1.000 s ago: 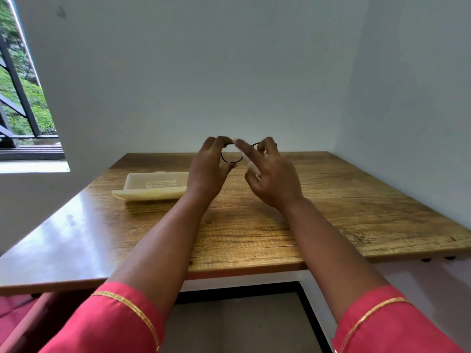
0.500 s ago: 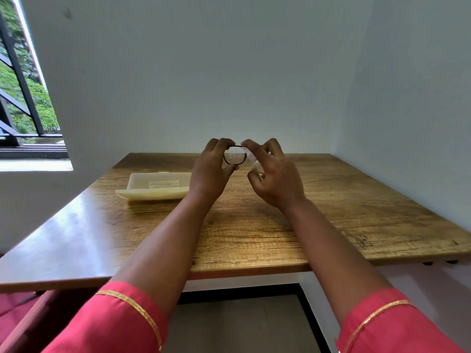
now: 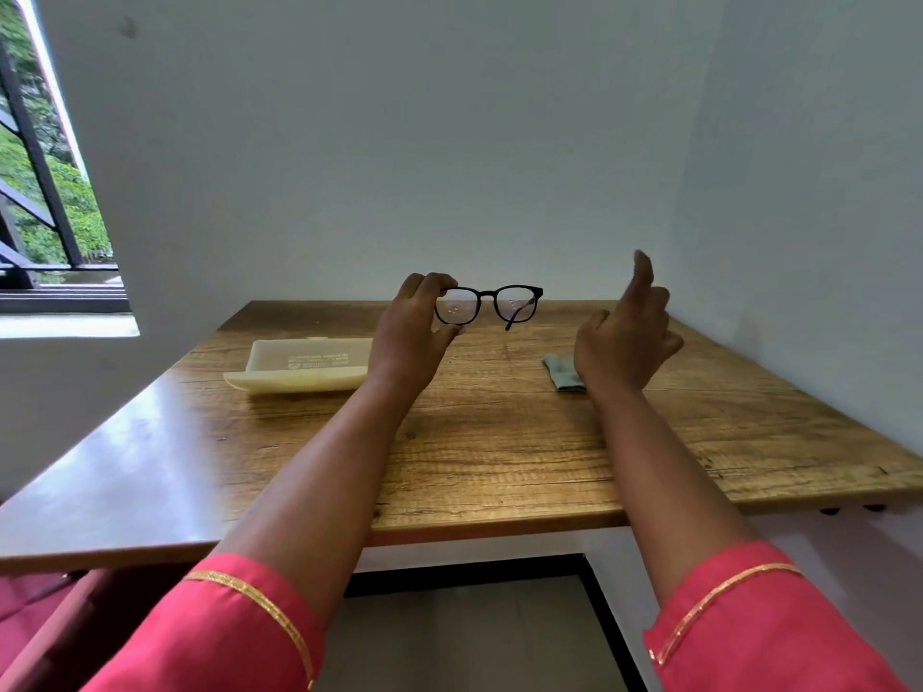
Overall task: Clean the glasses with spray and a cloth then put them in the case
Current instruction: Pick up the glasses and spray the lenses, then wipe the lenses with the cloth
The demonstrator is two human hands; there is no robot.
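Note:
My left hand (image 3: pixel 412 332) pinches the left rim of black-framed glasses (image 3: pixel 492 303) and holds them up over the far middle of the wooden table (image 3: pixel 499 442). One temple arm hangs down behind the right lens. To the right of the glasses my right hand (image 3: pixel 627 337) hovers with loosely spread fingers and holds nothing. A small grey-blue cloth (image 3: pixel 562 372) lies on the table, partly hidden behind that hand. A cream glasses case (image 3: pixel 304 367) lies open on the table left of my left hand. No spray bottle is in view.
White walls close in behind the table and on its right. A window (image 3: pixel 45 192) with dark bars is at the left. The table's front edge is near my body, with floor below.
My right hand has let go of the glasses and moved off to the right. The cloth, hidden earlier, now lies on the table. My left hand still holds the glasses.

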